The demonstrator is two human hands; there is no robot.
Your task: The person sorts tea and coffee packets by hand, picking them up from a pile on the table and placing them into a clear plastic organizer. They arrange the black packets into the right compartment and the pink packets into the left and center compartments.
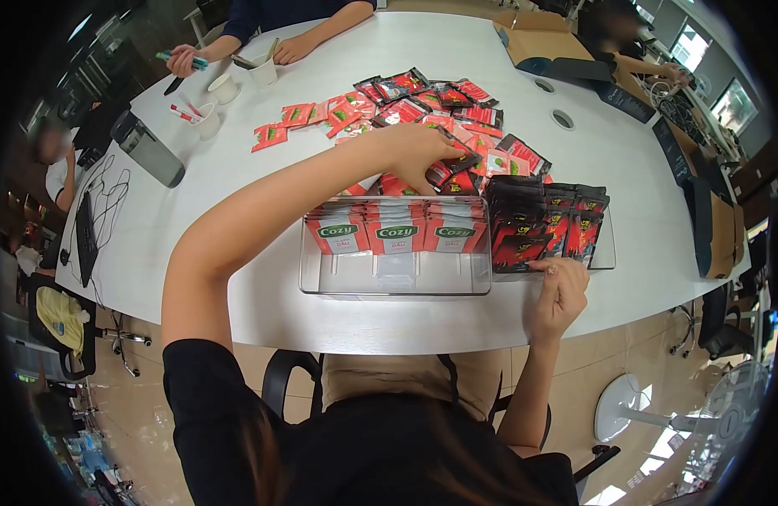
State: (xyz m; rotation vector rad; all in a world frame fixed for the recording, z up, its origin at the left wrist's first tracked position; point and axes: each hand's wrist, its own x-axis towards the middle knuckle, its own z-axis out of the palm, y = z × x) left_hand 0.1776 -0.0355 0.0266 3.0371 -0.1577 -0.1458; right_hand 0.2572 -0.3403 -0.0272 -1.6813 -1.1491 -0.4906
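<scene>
My left hand (pixel 423 156) reaches over the clear boxes into the loose pile, its fingers closed on a black-and-red sachet (pixel 463 162). Below that arm, a clear plastic box (pixel 395 285) holds rows of red-and-white "Cozy" sachets (pixel 395 232) along its back side. Beside it on the right, a second clear box (pixel 606 249) carries upright rows of black-and-red sachets (pixel 553 221). My right hand (pixel 561 295) is at that box's front, fingers curled and pinching the lower edge of a front black sachet (pixel 520 250); the fingertips are partly hidden.
Mixed loose sachets (pixel 351 110) spread behind the boxes. A grey tumbler (pixel 149 150) and white cups (pixel 207 122) stand at the left. Open cardboard boxes (pixel 545 46) line the right edge. Across the table, another person's hand (pixel 185 61) holds green pens.
</scene>
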